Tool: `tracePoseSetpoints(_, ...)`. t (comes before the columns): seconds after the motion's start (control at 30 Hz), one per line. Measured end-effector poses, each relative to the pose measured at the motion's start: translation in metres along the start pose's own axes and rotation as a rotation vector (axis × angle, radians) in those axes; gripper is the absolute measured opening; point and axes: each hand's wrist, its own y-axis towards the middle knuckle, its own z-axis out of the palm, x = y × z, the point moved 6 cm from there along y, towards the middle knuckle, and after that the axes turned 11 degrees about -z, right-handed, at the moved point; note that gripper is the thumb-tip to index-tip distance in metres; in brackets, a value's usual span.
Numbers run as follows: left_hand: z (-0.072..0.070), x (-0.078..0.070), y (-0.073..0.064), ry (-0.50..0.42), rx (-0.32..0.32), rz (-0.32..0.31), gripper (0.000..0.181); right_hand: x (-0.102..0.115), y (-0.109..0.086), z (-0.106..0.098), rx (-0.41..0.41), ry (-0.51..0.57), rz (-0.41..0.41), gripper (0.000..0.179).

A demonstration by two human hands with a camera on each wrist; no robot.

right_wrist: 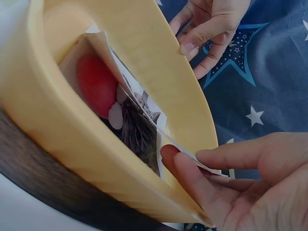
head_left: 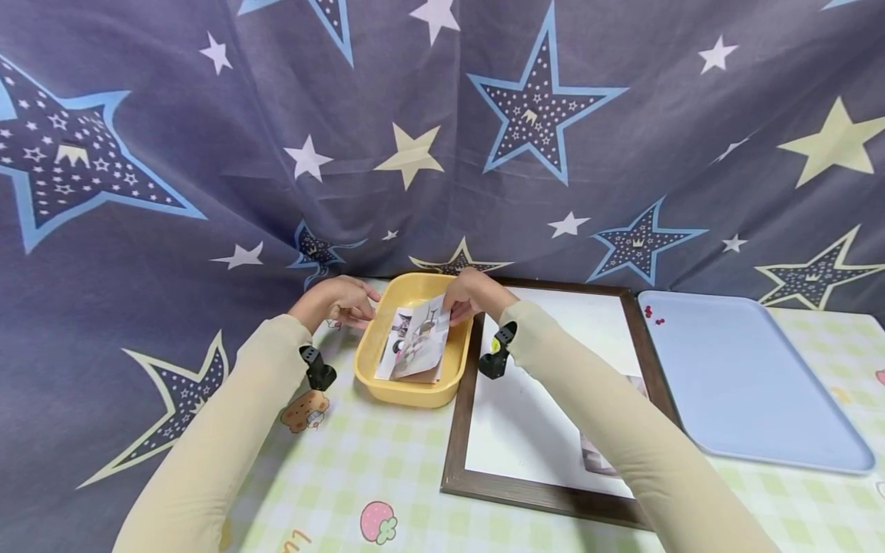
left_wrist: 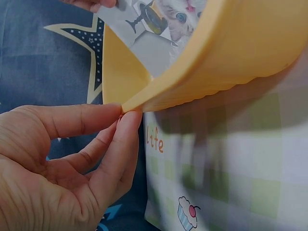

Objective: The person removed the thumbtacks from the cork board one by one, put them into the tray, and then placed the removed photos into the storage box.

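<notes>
A yellow plastic tub (head_left: 408, 394) stands on the checked cloth, with several printed pictures inside. My left hand (head_left: 346, 301) pinches its left rim between thumb and fingers, as the left wrist view shows up close. With my right hand (head_left: 469, 294) I pinch the edge of a kitten photo (head_left: 423, 338), which is tilted up over the others. The right wrist view shows the lifted photo edge-on between thumb and fingers. Beneath it lies a picture with a red shape and dark fur (right_wrist: 139, 130), partly covered.
Right beside the tub lies a white board with a dark wooden frame (head_left: 539, 501). A picture (head_left: 598, 458) on it is partly hidden by my right sleeve. Farther right, a pale blue tray (head_left: 754, 384) holds small red pieces (head_left: 648, 311). A star-patterned curtain (head_left: 373, 215) hangs behind.
</notes>
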Motion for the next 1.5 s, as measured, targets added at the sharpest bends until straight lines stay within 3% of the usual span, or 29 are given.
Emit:
tracePoseSetpoints(0.23,0.0,-0.001,0.0,-0.005,0.015,0.0,0.055,-0.001,-0.001,0.003,0.013,-0.004,0.003,0.022)
tracePoseSetpoints(0.57,0.001,-0.001,0.001,-0.006,0.01,0.0,0.055,-0.003,0.004,0.009,-0.021,0.055,0.002,0.053)
tracePoseSetpoints(1.13,0.0,0.0,0.0,0.005,0.013,-0.007,0.054,0.001,-0.002,0.012,0.001,0.026,0.028,0.049)
tracePoseSetpoints(1.27,0.0,0.0,0.0,0.005,0.005,-0.012,0.054,-0.005,0.011,0.015,-0.013,-0.003,0.017,0.046)
tracePoseSetpoints(1.4,0.001,0.0,-0.001,0.007,0.002,-0.014,0.054,-0.025,0.058,0.016,0.014,0.031,0.026,0.039)
tracePoseSetpoints(1.5,0.0,0.0,-0.001,0.008,0.005,-0.008,0.054,-0.025,0.063,0.018,0.028,0.028,0.021,0.039)
